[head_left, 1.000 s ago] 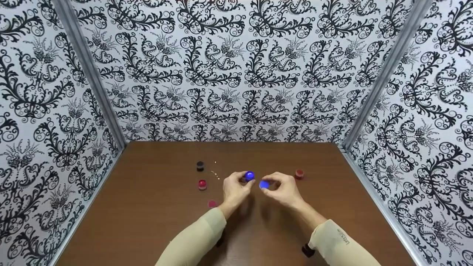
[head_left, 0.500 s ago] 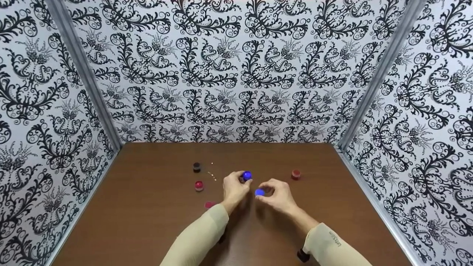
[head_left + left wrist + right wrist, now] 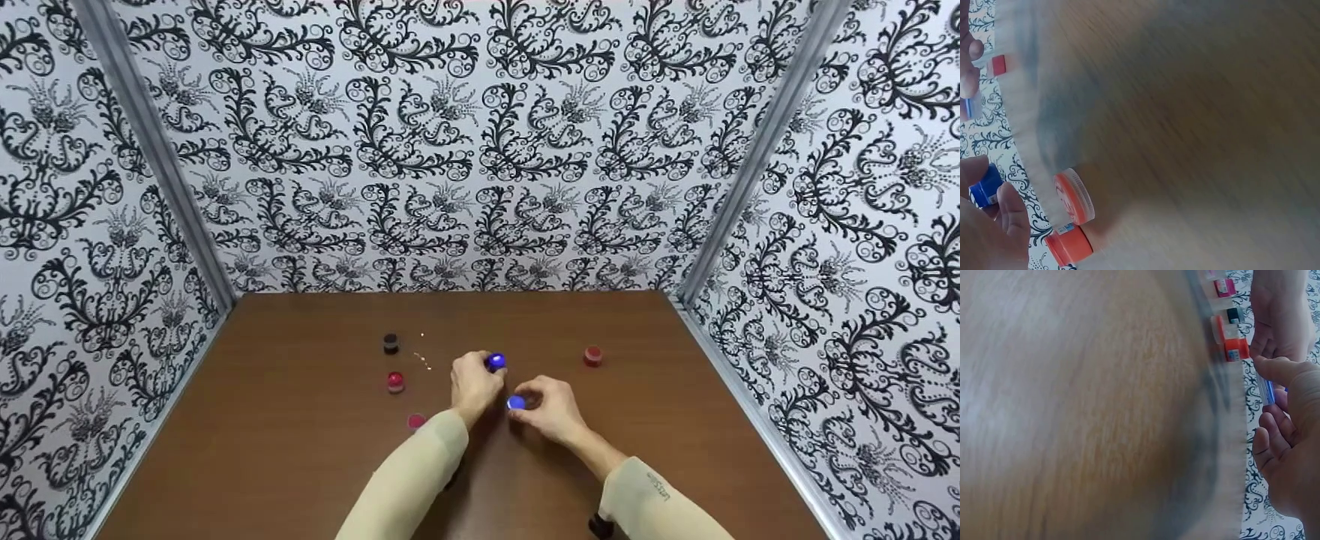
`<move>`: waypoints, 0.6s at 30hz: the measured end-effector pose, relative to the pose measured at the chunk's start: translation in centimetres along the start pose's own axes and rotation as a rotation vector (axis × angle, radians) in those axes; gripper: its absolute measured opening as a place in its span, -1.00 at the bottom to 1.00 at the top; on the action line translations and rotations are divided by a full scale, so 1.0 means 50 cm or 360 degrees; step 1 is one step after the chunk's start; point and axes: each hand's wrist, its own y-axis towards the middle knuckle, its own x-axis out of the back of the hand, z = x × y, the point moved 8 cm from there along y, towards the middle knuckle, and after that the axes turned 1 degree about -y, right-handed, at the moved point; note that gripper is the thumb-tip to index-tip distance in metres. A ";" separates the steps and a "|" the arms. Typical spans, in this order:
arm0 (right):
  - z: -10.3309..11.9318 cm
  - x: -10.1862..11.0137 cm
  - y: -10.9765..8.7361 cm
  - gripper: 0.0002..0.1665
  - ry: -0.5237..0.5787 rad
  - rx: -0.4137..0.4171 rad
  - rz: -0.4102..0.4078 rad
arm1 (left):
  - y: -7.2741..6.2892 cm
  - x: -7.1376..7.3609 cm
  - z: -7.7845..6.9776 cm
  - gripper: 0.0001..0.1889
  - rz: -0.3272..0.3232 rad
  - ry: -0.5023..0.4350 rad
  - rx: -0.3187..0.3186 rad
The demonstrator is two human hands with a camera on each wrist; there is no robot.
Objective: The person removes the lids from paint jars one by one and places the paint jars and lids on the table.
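My left hand [image 3: 480, 379] grips a small blue jar [image 3: 495, 362] just above the brown table [image 3: 300, 450]. In the left wrist view the blue jar [image 3: 985, 190] sits between thumb and fingers. My right hand [image 3: 541, 409] pinches a blue lid [image 3: 515, 403] low over the table, a little nearer and to the right of the jar, apart from it. In the right wrist view the blue lid [image 3: 1268, 391] shows edge-on between thumb and fingers, with the left hand [image 3: 1280, 315] beyond it.
A black jar [image 3: 391, 343], a red jar [image 3: 395, 382] and a loose pink lid [image 3: 416, 421] lie left of the hands. Another red jar [image 3: 592, 356] stands to the right. Patterned walls close in the table on three sides.
My right hand has carried the blue lid down and toward me, away from the jar. The left hand with the jar has sunk slightly.
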 end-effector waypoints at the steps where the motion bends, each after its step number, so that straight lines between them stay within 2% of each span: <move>1: -0.003 -0.003 -0.001 -0.63 0.0001 -0.0019 0.0007 | 0.000 -0.003 0.002 -0.79 0.0001 0.0018 0.0010; 7: -0.009 -0.016 -0.003 -0.63 -0.0048 -0.0027 0.0007 | 0.001 -0.021 0.018 -0.85 0.0020 0.0121 0.0110; 12: -0.013 -0.020 -0.001 -0.67 -0.0122 -0.0038 -0.0020 | 0.006 -0.036 0.028 -0.86 0.0084 0.0159 0.0191; 18: -0.017 -0.027 0.004 -0.68 -0.0142 -0.0093 0.0017 | 0.013 -0.049 0.034 -0.84 0.0150 0.0217 0.0280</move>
